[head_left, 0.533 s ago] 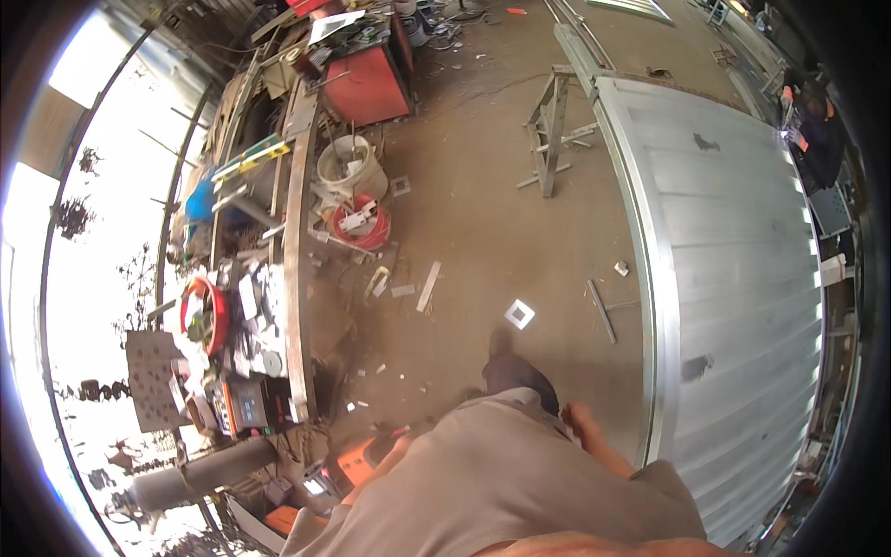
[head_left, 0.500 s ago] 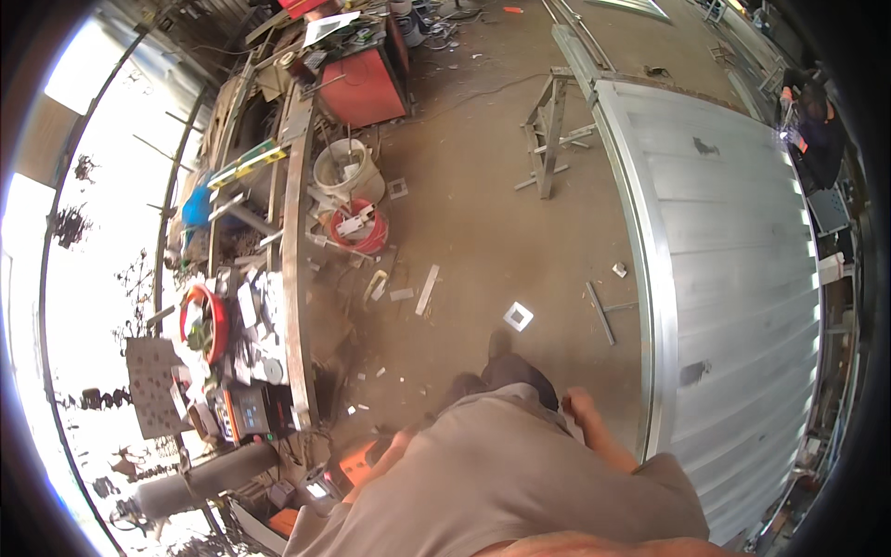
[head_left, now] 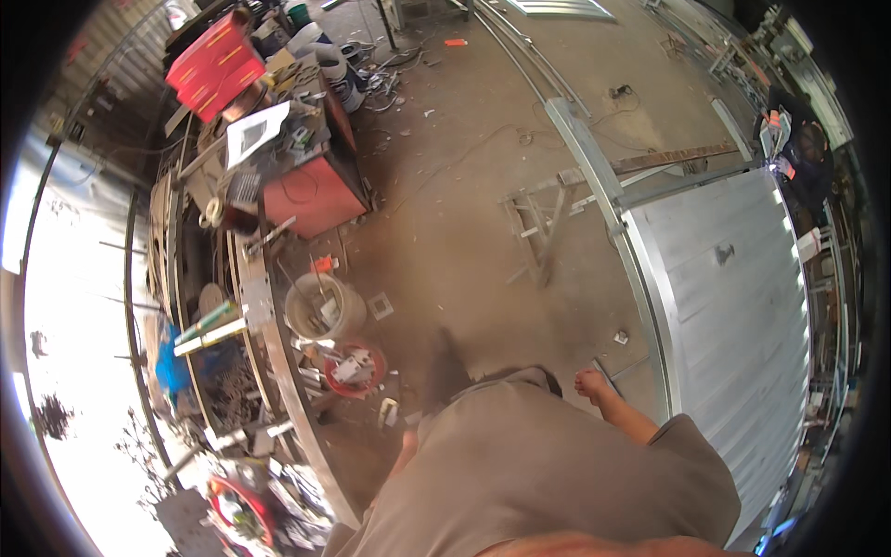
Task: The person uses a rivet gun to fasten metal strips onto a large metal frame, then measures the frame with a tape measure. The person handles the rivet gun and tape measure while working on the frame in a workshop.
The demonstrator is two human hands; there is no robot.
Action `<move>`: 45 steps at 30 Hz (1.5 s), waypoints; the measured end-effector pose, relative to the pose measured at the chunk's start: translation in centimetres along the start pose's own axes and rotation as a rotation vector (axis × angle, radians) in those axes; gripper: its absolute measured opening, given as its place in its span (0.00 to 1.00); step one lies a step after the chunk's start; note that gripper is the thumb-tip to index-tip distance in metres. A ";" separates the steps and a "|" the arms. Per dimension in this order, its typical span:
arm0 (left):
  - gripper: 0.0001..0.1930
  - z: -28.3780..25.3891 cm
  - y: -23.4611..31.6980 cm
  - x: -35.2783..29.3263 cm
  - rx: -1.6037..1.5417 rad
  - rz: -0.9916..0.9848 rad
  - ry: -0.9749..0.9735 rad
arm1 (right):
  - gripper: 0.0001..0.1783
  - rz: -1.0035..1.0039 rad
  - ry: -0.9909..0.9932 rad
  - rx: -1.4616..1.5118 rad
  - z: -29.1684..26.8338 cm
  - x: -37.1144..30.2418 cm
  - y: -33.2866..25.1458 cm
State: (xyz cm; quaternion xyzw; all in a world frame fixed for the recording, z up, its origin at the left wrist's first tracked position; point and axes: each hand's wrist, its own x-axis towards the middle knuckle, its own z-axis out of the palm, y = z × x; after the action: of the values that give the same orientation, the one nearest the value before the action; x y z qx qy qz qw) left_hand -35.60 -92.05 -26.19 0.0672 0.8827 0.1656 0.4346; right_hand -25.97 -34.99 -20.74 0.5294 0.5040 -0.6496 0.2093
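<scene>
Reads as a metalworking shop. Holds a ribbed metal panel point(head_left: 733, 306) along the right, with a trestle point(head_left: 554, 232) near its far end and a bright spark point(head_left: 772, 168) by its far corner, beside a co-worker point(head_left: 809, 153) in dark clothing. Shows metal tubes point(head_left: 507, 50) on a scrap-littered floor point(head_left: 455, 213), a red bucket point(head_left: 381, 373) of offcuts, and a red cabinet point(head_left: 316, 197) piled with clutter.

A plain grey-brown shirt point(head_left: 548, 464) spreads left of the bare right hand point(head_left: 587, 382); 1 loose short sleeve point(head_left: 696, 459) ends well behind it; dark trousers point(head_left: 447, 376) show further left.
</scene>
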 end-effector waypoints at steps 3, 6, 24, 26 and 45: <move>0.12 -16.2 3.7 8.3 0.623 0.233 -0.029 | 0.07 0.034 0.048 0.035 5.8 1.2 -7.8; 0.14 -28.9 8.1 16.8 -0.723 -0.127 0.219 | 0.10 -0.022 0.125 -0.098 11.4 4.2 -16.8; 0.20 -71.8 34.4 69.1 -0.749 -0.209 -0.034 | 0.23 -0.502 0.217 -0.028 20.7 39.7 -94.1; 0.21 -77.3 40.6 76.2 -0.291 -0.068 -0.099 | 0.25 -0.466 0.268 -0.008 19.0 44.1 -98.7; 0.30 -103.1 102.7 121.5 0.362 0.281 -0.384 | 0.24 -0.049 0.491 0.031 -3.2 84.7 -136.3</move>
State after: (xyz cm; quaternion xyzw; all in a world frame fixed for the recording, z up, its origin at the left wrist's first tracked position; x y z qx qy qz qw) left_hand -194.15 11.86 -22.19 0.2953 0.7816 0.0486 0.5473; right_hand -164.07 45.12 -37.63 0.6624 0.5423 -0.5138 0.0566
